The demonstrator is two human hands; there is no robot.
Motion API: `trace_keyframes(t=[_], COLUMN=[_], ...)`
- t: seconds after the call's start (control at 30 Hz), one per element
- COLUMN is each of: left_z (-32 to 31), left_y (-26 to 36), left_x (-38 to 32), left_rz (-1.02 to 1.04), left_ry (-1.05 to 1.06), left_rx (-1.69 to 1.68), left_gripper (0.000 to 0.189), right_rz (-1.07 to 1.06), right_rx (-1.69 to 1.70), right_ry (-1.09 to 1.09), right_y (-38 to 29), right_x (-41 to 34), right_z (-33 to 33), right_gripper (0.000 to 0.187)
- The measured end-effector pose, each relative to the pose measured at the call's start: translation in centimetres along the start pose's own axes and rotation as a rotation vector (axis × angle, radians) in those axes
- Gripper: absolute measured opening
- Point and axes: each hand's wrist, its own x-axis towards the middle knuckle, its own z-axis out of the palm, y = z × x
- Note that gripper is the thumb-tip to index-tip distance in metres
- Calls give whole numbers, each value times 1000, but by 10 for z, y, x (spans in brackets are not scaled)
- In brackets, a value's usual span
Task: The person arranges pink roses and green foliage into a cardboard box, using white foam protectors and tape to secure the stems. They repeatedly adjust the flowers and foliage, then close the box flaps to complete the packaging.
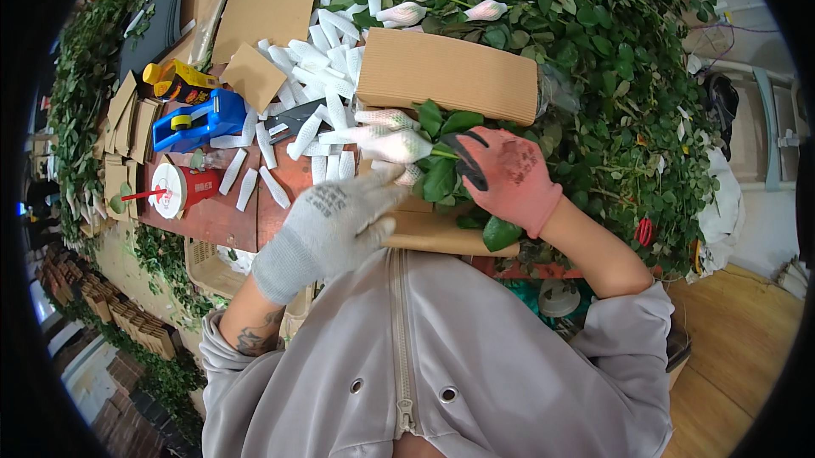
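My right hand, in a pink glove with dark fingertips, has its thumb and fingers closed around the green stem of a rose whose bud is sleeved in white foam net. My left hand, in a grey-white glove, lies just below the sleeved buds, fingers extended; whether its fingertips touch a bud is unclear. More netted buds lie beside that one, over an opened piece of brown cardboard. Green rose leaves spread between the hands. A corrugated cardboard wrap lies just beyond them.
Loose white foam net sleeves are heaped at centre left. Further left are a blue tape dispenser, a red cup with a straw and a yellow-capped bottle. Rose stems with dense leaves cover the right side. Red scissors handles show among them.
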Motion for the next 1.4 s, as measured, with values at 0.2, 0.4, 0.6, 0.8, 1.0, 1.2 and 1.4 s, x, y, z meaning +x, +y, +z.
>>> trace_keyframes(t=[0.2, 0.4, 0.6, 0.8, 1.0, 1.2, 1.4], left_z=[12, 21, 22, 16, -11, -8, 25], left_y=[-13, -26, -31, -44, -31, -56, -76], left_x=[21, 32, 37, 25, 19, -15, 4], left_rz=[31, 50, 50, 59, 7, -192, -411], left_ry=[47, 38, -18, 247, 279, -16, -81], left_rx=[161, 393, 424, 313, 38, -59, -437], left_gripper=[43, 24, 33, 39, 25, 22, 31], right_rz=[1, 640, 896, 916, 430, 138, -83], right_rx=[152, 523, -420, 203, -544, -138, -66], right_ry=[129, 728, 271, 1000, 440, 395, -411], right_y=[9, 142, 355, 324, 214, 76, -45], right_x=[-31, -102, -300, -203, 25, 75, 14], right_z=[-63, -198, -372, -371, -174, -89, -16], right_gripper=[51, 41, 28, 37, 51, 40, 35])
